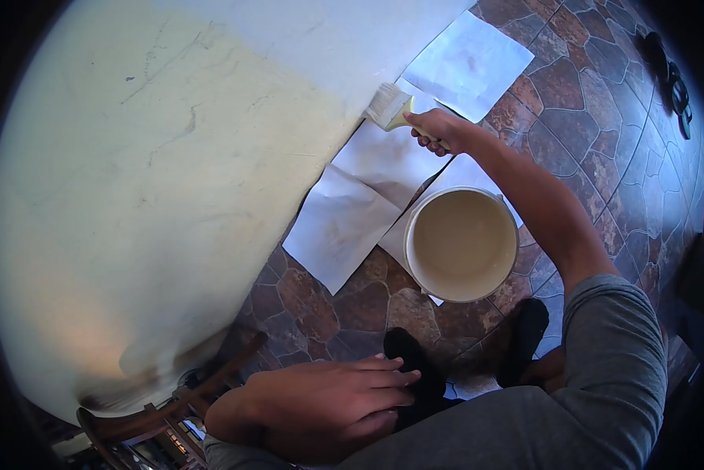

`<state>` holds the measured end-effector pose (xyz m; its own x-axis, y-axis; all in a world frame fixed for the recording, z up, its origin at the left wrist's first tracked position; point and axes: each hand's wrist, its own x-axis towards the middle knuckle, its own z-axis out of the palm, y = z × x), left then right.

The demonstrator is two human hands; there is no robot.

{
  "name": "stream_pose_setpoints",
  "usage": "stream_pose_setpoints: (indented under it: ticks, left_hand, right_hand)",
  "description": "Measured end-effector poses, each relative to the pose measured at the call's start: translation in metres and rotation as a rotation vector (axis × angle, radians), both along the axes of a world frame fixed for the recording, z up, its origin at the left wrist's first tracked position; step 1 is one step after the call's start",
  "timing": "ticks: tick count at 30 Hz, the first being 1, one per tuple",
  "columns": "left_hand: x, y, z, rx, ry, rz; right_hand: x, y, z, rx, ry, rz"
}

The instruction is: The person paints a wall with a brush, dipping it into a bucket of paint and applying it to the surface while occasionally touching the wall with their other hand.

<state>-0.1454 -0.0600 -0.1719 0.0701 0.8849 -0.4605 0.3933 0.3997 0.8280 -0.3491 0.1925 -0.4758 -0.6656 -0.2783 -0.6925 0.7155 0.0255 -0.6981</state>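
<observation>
My right hand [436, 130] is closed round the handle of a wide paintbrush [389, 106]. The brush's pale bristles are at the foot of the wall [203, 133], close to where it meets the floor. Below that hand stands a round bucket [409, 249] with cream-coloured liquid inside, partly on white paper sheets [344, 223]. My left hand [332, 399] rests near my lap, palm down, fingers stretched out and holding nothing. The wall is yellowish on the left and a paler, whiter tone toward the top.
Another paper sheet [473, 63] lies along the wall's base. Dark slippers [679, 98] are on the stone-patterned floor [571, 110] at upper right. A wooden chair [160, 423] stands at lower left. My dark-covered feet [527, 333] are beside the bucket.
</observation>
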Motion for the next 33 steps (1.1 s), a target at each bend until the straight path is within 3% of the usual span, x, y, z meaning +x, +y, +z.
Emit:
stream_pose_setpoints:
  ticks: [3,6,8,11,13,14,16,19,21,26,33]
  left_hand:
    - [0.001,0.004,0.006,-0.058,-0.077,-0.034]
    - [0.007,0.003,0.007,-0.110,-0.119,0.045]
    - [0.007,0.003,0.008,-0.116,-0.121,0.036]
    - [0.008,0.001,0.008,-0.114,-0.123,0.030]
    - [0.007,0.002,0.007,-0.102,-0.124,0.030]
    - [0.007,0.003,0.007,-0.107,-0.128,0.036]
    - [0.005,0.005,0.008,-0.108,-0.127,0.041]
    - [0.005,0.007,0.008,-0.110,-0.121,0.039]
    - [0.005,0.006,0.008,-0.113,-0.102,0.030]
    - [0.009,0.004,0.008,-0.086,-0.082,0.011]
    - [0.023,0.002,0.019,-0.057,0.000,0.037]
  right_hand:
    - [-0.010,-0.007,0.025,-0.076,-0.030,-0.050]
    - [-0.023,-0.019,0.092,-0.152,0.104,-0.093]
    - [-0.007,-0.019,0.158,-0.080,0.226,-0.097]
    - [0.015,-0.015,0.209,-0.049,0.333,-0.094]
    - [0.026,-0.010,0.230,-0.142,0.608,-0.068]
    - [0.023,-0.005,0.235,-0.140,0.609,-0.068]
    - [0.014,0.006,0.243,-0.385,0.739,0.036]
    - [0.005,-0.005,0.212,-0.312,0.694,-0.089]
    - [-0.006,-0.016,0.156,-0.168,0.601,-0.121]
    - [-0.005,-0.011,0.041,-0.083,0.271,-0.082]
    - [0.000,0.007,0.019,-0.004,0.044,0.013]
